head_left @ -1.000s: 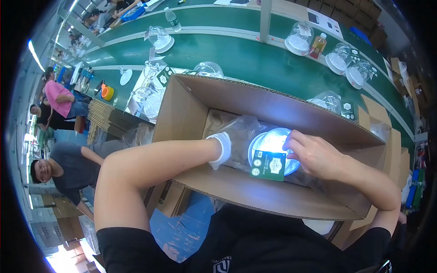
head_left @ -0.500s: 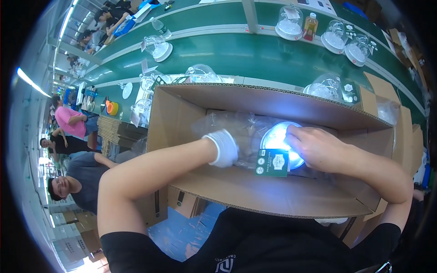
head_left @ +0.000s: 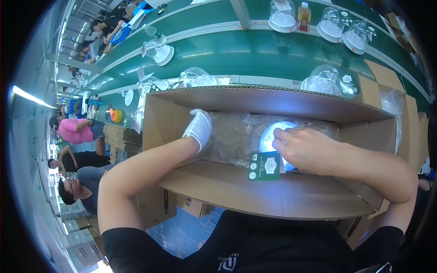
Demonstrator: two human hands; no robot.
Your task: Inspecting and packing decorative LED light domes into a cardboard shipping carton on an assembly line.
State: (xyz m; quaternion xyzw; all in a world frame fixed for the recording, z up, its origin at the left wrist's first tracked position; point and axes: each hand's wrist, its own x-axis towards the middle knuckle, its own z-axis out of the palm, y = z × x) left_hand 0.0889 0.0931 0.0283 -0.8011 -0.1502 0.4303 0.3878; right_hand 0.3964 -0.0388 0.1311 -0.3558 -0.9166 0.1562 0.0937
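A cardboard box (head_left: 268, 195) lies open in front of me, with clear plastic bags (head_left: 230, 139) inside. My left hand (head_left: 199, 129), in a white glove, is inside its left part beside the plastic; its fingers are mostly hidden. A round white base (head_left: 267, 136) glows brightly in the right half of the box. Over it, my bare right hand (head_left: 302, 144) has its fingers bunched together against its lit face. Whatever they pinch, if anything, is hidden beneath them. A green printed tag (head_left: 264, 166) hangs at the base's near edge.
Beyond the box, green workbenches (head_left: 200, 50) carry clear dome ornaments (head_left: 324, 82) and a drink bottle (head_left: 304, 17). Flat cardboard (head_left: 119, 136) is stacked at left, near a person in grey (head_left: 88, 182) and one in pink (head_left: 75, 131). Another open carton (head_left: 412, 132) stands right.
My left hand has moved left and up inside the box, away from the glowing base. My right hand stays at the base, its fingers shifted slightly left. The view has shifted a little.
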